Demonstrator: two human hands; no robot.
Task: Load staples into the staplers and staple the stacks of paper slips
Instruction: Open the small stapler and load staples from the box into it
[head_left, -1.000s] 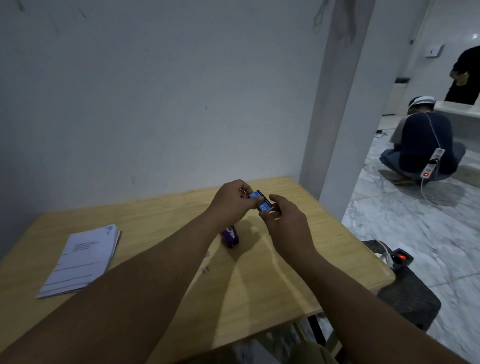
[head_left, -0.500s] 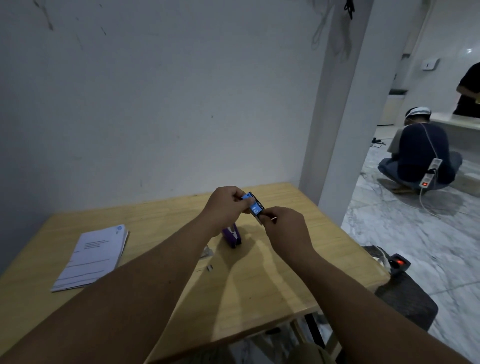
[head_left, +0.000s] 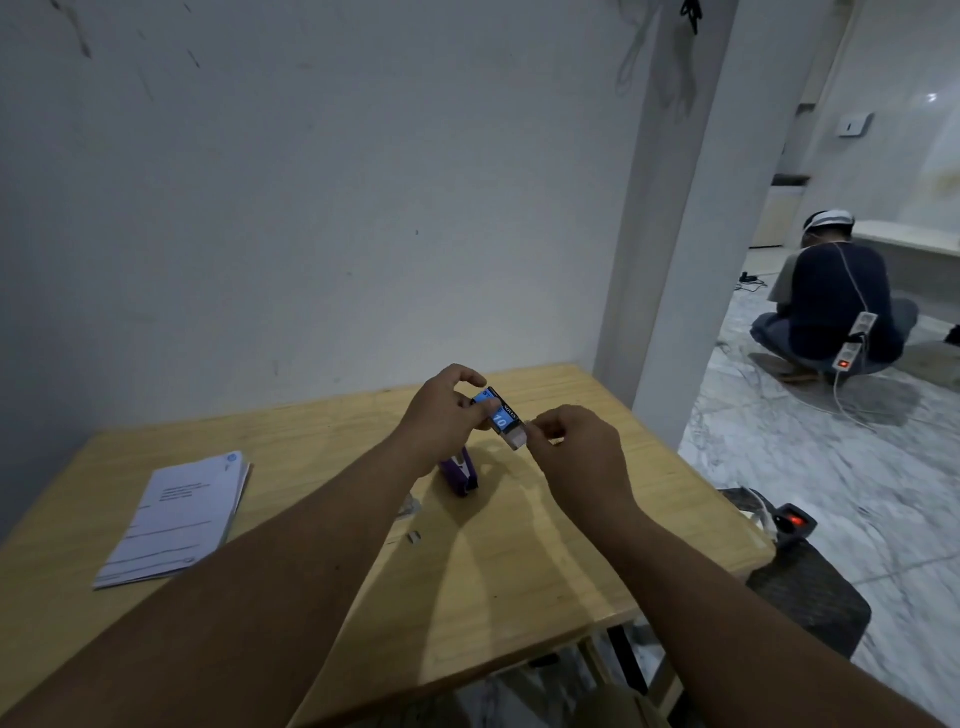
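Note:
My left hand (head_left: 441, 413) holds a small blue and black staple box (head_left: 500, 415) above the wooden table (head_left: 493, 582). The box's inner tray sticks out at its right end, and my right hand (head_left: 576, 457) pinches that end with its fingertips. Under my left wrist a purple stapler (head_left: 460, 474) lies on the table. A few loose staple bits (head_left: 414, 538) lie in front of it. A stack of white paper slips (head_left: 176, 514) rests at the table's left.
A white wall stands behind the table and a pillar (head_left: 670, 260) at its far right corner. On the marble floor to the right a person (head_left: 831, 306) squats facing away, with a power strip and cables. A dark mat (head_left: 810, 597) lies beside the table.
The inner tray of the staple box has slid further out to the right between my hands. The camera view tipped slightly downward.

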